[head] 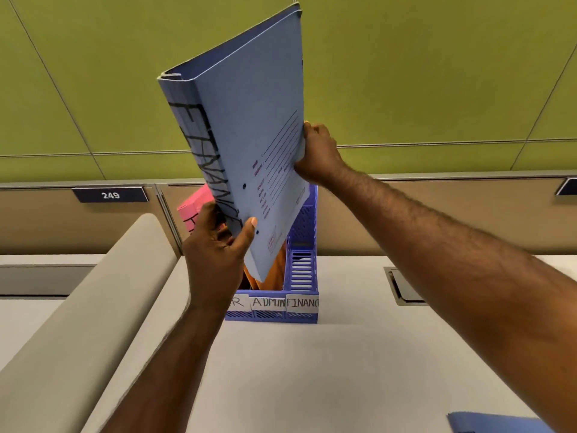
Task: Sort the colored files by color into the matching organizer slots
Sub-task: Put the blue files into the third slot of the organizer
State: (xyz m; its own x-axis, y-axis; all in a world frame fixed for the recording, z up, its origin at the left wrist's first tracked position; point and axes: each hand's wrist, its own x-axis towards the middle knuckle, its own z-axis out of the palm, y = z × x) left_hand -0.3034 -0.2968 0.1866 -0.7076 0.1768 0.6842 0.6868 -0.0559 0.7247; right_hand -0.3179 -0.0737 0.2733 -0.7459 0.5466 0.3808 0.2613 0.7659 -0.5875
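Centre frame: we hold the blue card folders [249,126] above the blue plastic three-slot organizer [301,270] | left hand [215,254] grips the spine corner, right hand [318,153] pinches the edge | risk: tilted bundle snags the orange file [274,273], missing FINANCE slot.

A blue slotted plastic organizer [301,276] stands mid-bench [312,370], before the far partition. Above it, tilted, two blue card folders [249,145] are held together. A pink folder [195,210] sits in its left slot, an orange one [274,273] in the middle. Another blue folder [493,423] lies at the near right.
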